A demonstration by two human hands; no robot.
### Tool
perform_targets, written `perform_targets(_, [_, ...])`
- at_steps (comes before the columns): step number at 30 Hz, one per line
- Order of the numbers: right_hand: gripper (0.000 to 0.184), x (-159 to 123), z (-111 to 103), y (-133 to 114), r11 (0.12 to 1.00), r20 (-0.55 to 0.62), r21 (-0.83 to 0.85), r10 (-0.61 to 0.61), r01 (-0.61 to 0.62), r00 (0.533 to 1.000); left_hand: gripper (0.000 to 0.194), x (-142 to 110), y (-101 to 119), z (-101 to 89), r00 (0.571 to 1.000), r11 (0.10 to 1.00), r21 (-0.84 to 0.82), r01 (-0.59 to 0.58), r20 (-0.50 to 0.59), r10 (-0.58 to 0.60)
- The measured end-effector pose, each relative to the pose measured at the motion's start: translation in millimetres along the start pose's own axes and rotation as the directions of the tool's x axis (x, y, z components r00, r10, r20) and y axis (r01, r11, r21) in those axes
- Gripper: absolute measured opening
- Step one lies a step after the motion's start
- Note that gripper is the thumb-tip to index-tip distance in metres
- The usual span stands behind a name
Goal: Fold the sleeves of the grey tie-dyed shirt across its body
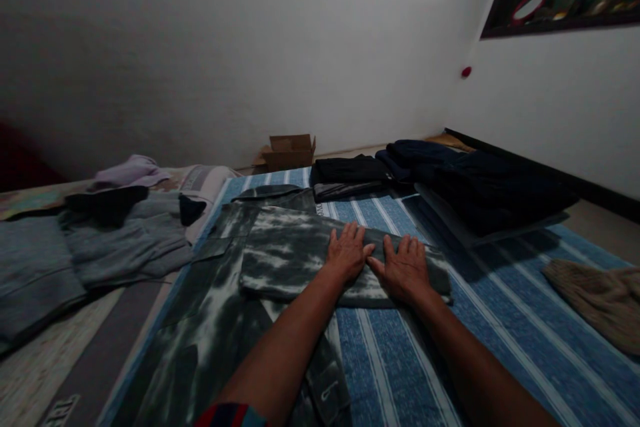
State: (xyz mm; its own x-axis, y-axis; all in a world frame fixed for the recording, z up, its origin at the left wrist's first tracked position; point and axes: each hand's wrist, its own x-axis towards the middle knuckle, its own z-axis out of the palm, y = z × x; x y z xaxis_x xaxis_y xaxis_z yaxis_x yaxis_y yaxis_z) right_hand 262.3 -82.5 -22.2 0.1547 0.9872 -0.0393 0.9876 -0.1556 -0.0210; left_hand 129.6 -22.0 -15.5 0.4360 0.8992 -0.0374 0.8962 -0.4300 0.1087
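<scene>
A dark grey-green and white tie-dye jacket (210, 307) lies spread on a blue striped cloth. Its sleeve (285, 247) stretches out flat to the right, and a small white swoosh shows near the lower edge. My left hand (347, 252) rests palm down on the middle of the sleeve, fingers spread. Beside it, my right hand (404, 267) presses flat on the sleeve closer to its end. The two thumbs almost meet. My forearms cover part of the jacket's lower right side.
The blue striped cloth (365, 347) covers the bed. Dark folded clothes (480, 180) are stacked at the back right, with a black folded garment (350, 170) beside them. Grey clothes (125, 240) lie left, a brown garment (600, 297) right. A cardboard box (289, 157) stands by the wall.
</scene>
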Motion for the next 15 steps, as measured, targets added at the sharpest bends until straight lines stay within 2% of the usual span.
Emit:
perform_targets(4, [0.087,-0.6,1.0,0.5,1.0,-0.034,0.004,-0.013,0.014,0.999,0.058,-2.6,-1.7,-0.3,0.999,0.999,-0.01,-0.046,0.021,0.046])
perform_targets(15, [0.087,-1.3,0.5,1.9,1.0,-0.015,-0.005,-0.025,0.025,1.0,0.063,-2.1,-2.2,1.9,1.0,0.999,-0.045,-0.011,0.028,0.012])
